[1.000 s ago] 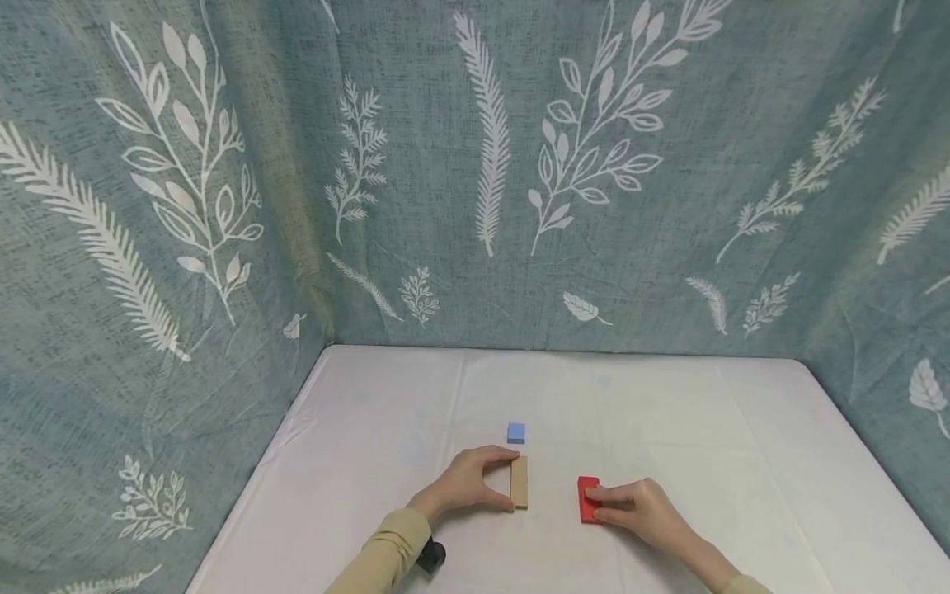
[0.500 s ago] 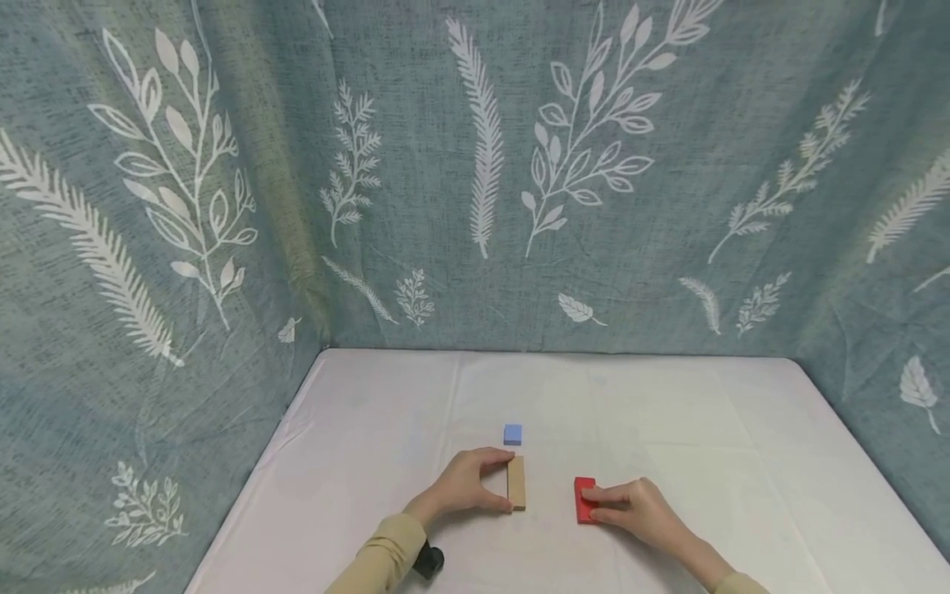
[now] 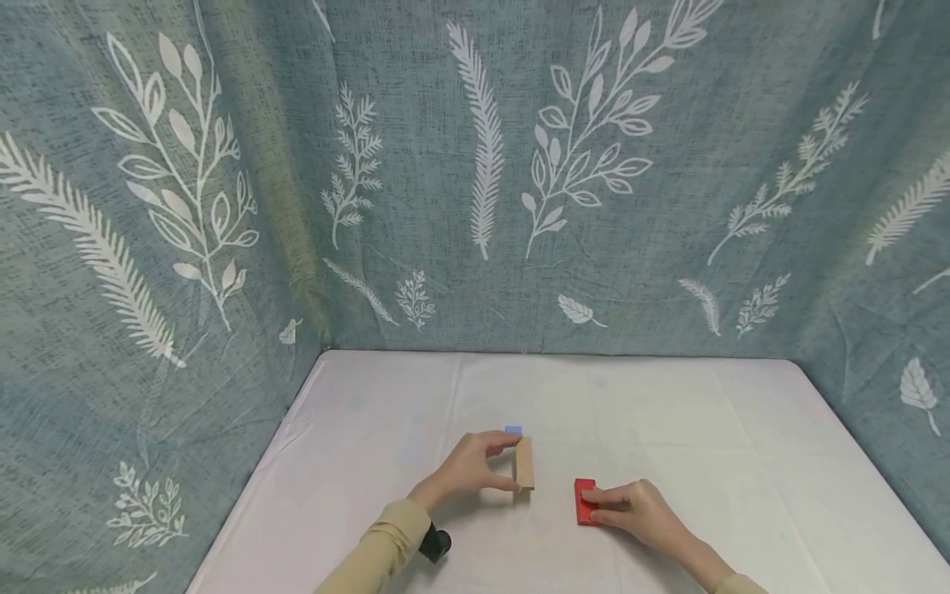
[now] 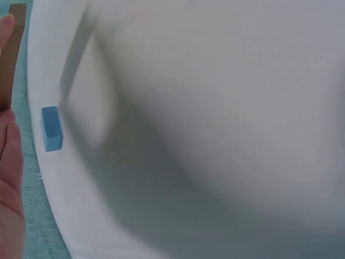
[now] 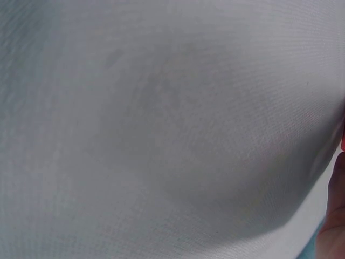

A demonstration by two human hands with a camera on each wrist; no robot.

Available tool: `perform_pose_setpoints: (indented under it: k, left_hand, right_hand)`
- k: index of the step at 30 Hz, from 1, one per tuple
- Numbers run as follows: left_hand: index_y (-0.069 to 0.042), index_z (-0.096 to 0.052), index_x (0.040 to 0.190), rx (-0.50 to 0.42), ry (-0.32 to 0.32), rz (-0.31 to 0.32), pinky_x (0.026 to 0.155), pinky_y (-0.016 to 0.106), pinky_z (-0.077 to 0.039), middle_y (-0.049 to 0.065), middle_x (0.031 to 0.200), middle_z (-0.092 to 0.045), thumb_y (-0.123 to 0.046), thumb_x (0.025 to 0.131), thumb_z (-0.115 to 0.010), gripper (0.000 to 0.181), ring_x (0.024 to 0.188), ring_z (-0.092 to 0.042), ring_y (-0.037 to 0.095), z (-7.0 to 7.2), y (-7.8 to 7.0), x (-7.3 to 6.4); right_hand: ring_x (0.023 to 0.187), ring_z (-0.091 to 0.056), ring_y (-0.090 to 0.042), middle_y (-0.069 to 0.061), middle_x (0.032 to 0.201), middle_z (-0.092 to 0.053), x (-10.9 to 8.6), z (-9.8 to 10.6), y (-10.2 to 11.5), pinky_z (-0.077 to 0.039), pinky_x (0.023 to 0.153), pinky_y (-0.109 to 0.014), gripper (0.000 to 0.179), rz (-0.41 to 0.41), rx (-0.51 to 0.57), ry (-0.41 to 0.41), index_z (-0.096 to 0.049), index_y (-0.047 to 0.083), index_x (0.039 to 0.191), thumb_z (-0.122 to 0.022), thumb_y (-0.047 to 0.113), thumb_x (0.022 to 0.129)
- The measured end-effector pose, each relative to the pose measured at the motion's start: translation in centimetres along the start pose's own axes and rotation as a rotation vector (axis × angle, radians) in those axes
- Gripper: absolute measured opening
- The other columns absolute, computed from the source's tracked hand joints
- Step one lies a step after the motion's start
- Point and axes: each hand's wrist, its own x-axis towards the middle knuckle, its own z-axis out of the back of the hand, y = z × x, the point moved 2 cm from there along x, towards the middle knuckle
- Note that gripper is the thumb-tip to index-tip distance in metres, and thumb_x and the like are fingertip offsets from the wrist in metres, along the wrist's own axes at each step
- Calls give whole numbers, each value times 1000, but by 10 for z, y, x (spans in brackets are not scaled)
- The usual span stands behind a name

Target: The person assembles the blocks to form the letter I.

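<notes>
My left hand pinches a long wooden block by its two ends, thumb at the near end and fingers at the far end. In the left wrist view the wooden block is raised off the table, and its shadow lies on the cloth. Just behind it sits a small blue block, partly covered by the fingers in the head view; the left wrist view shows the blue block whole. To the right, my right hand holds a red block lying on the table, thumb and finger over its right side.
A white cloth covers the table. Behind and beside it hangs a blue-green curtain with white leaf prints. A black device is at my left wrist.
My left hand has lifted the wooden block and moved it away from me and slightly right, so it now overlaps the blue block's place. The right hand and red block have stayed put.
</notes>
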Motion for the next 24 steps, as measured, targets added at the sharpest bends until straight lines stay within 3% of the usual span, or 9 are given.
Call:
perform_pose_setpoints:
  k: [15,24]
  left_hand:
    - [-7,-53,135,54,-8,26,103,25,-48,8,137,-55,-22,73,-82,70,124,-55,23,1,-22,17]
    - [-6,-51,136,24,-14,29,103,31,-48,11,139,-53,-21,74,-82,71,125,-54,26,-1,-28,24]
  right_hand:
    - [101,-66,-13,-3,103,-73,1,0,1,-60,80,-34,30,-14,-13,14,-74,8,104,-73,27,81]
    - [99,-68,-21,-5,103,-72,1,1,1,-60,79,-34,30,12,0,14,-74,7,104,-72,27,82]
